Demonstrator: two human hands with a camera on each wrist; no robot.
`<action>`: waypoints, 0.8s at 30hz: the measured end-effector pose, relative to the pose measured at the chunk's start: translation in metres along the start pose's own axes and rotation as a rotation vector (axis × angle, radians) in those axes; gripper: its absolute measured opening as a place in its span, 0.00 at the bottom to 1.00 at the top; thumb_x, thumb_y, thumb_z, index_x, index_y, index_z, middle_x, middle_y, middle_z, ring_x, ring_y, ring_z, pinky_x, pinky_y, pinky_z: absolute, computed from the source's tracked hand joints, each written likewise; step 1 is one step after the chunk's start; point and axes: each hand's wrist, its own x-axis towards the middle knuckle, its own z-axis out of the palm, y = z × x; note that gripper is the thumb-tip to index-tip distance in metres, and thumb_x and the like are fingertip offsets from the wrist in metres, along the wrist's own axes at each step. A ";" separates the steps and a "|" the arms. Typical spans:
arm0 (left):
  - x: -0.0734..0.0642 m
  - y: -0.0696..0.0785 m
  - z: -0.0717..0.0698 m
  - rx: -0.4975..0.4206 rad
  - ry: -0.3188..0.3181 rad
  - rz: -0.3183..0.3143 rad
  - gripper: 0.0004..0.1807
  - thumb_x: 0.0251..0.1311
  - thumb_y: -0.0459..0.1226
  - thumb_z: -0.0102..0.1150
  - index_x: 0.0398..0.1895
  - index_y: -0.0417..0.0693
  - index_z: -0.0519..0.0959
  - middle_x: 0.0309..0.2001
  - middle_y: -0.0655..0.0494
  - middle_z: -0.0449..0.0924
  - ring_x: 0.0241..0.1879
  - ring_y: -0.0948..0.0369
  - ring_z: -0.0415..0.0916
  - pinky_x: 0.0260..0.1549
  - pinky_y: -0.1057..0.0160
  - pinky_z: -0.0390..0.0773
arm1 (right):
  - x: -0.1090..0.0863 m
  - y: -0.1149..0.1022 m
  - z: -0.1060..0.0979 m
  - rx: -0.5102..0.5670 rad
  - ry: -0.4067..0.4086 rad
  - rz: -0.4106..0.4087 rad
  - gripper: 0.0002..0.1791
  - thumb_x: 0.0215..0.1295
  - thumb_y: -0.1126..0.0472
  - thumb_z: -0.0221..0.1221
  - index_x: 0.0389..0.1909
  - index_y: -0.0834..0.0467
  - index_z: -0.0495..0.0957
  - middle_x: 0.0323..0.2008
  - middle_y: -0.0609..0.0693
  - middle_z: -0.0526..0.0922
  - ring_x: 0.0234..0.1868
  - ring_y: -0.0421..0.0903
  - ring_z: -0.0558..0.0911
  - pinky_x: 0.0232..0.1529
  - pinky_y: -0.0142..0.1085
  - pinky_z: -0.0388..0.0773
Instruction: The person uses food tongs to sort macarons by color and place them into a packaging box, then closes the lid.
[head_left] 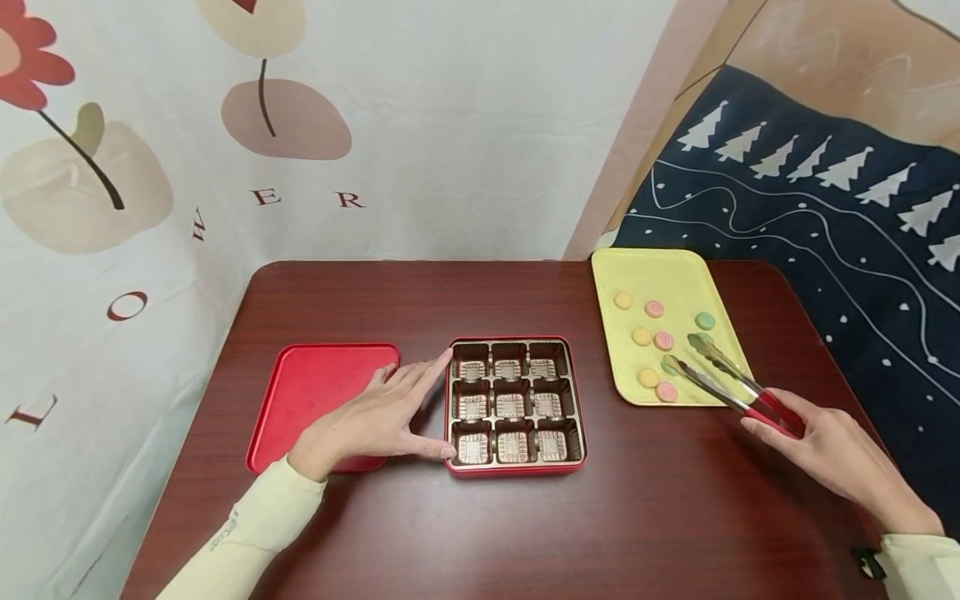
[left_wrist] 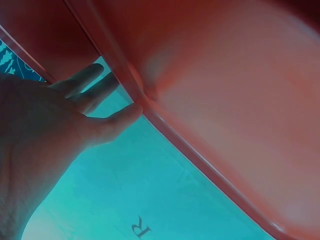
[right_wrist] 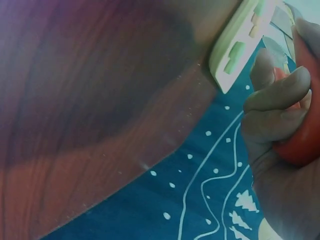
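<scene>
The right hand grips tongs, long axis slanting, parted tips pointing away and leftward over the yellow tray.

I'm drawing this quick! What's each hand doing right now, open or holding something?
Left hand: open, fingertips touching the left edge of the red box.
Right hand: closed, holding the red-handled tongs.

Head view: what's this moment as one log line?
Left hand: touching red box; right hand: holding spread tongs over yellow tray; tray: pink, yellow, green round pieces; red lid: left of box
</scene>
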 end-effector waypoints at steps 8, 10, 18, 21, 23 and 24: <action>-0.001 0.000 0.000 0.001 0.007 -0.002 0.74 0.55 0.83 0.57 0.92 0.56 0.37 0.84 0.49 0.60 0.81 0.45 0.57 0.73 0.22 0.51 | 0.001 0.000 0.010 0.013 0.020 -0.036 0.33 0.69 0.48 0.76 0.66 0.64 0.82 0.18 0.41 0.71 0.18 0.38 0.62 0.20 0.35 0.58; -0.001 0.001 0.000 0.000 0.009 -0.001 0.74 0.55 0.83 0.58 0.92 0.56 0.36 0.84 0.49 0.59 0.81 0.45 0.57 0.73 0.22 0.51 | 0.002 0.000 0.012 0.003 0.026 -0.040 0.33 0.68 0.47 0.76 0.66 0.63 0.83 0.18 0.40 0.72 0.19 0.38 0.62 0.21 0.35 0.57; 0.001 0.000 0.002 0.008 0.017 0.008 0.74 0.56 0.82 0.59 0.92 0.56 0.36 0.86 0.47 0.55 0.83 0.43 0.53 0.75 0.26 0.52 | 0.001 0.002 0.013 -0.018 0.054 -0.052 0.30 0.68 0.48 0.77 0.64 0.60 0.86 0.17 0.40 0.71 0.19 0.38 0.61 0.21 0.37 0.57; 0.001 0.000 0.002 0.012 0.025 0.016 0.74 0.55 0.82 0.59 0.92 0.53 0.38 0.87 0.46 0.50 0.84 0.41 0.48 0.76 0.28 0.52 | -0.001 0.002 0.014 -0.024 0.048 -0.042 0.29 0.69 0.47 0.76 0.65 0.59 0.86 0.18 0.42 0.75 0.21 0.41 0.66 0.22 0.37 0.59; 0.001 0.000 0.002 0.012 0.026 0.017 0.74 0.55 0.82 0.59 0.92 0.53 0.38 0.88 0.47 0.48 0.85 0.40 0.45 0.76 0.29 0.52 | -0.001 0.001 0.014 -0.028 0.046 -0.041 0.29 0.69 0.47 0.76 0.65 0.59 0.86 0.20 0.42 0.77 0.23 0.44 0.69 0.22 0.38 0.61; 0.001 0.000 0.002 0.011 0.025 0.015 0.75 0.55 0.83 0.58 0.92 0.53 0.38 0.88 0.46 0.47 0.85 0.40 0.44 0.76 0.29 0.52 | -0.001 0.001 0.014 -0.033 0.046 -0.042 0.29 0.69 0.47 0.76 0.64 0.59 0.86 0.21 0.42 0.78 0.23 0.45 0.70 0.22 0.38 0.62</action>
